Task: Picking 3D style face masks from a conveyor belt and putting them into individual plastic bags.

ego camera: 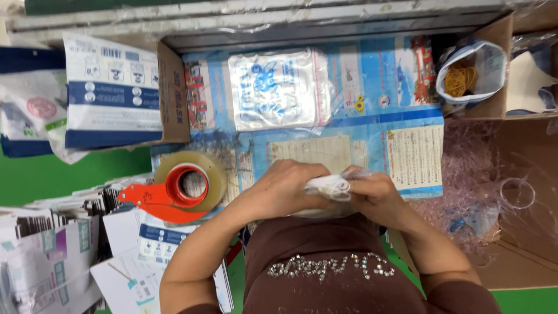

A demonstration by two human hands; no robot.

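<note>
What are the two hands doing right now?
Left hand: closed on the white folded item.
Right hand: closed on the same white folded item.

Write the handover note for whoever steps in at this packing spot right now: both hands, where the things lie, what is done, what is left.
Left hand and right hand: both closed on the small white folded item in clear plastic, held above the blue printed sheet.
Flat clear printed bag lies on the sheet, beyond the hands.
Clear tape roll in its orange dispenser sits by the left hand.
Yellow rubber bands in the bag at far right.
Done: item in grip. Left: item not set down.
</note>
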